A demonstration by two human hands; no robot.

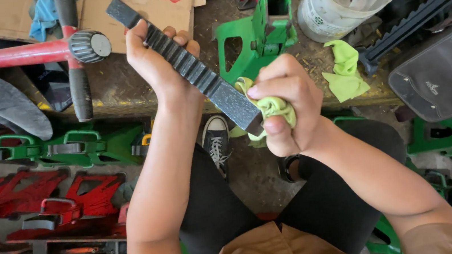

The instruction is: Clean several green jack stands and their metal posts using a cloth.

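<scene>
My left hand grips the toothed dark metal bar at upper centre; my right hand clamps a yellow-green cloth (bunched) against its lower end.

There is one view only, from a camera worn on the person's head, facing steeply down over their chest and lap. It sits close to the left hand and right hand, which fill the middle of the frame. Past them it takes in the floor below and a cluttered ledge across the top.
</scene>
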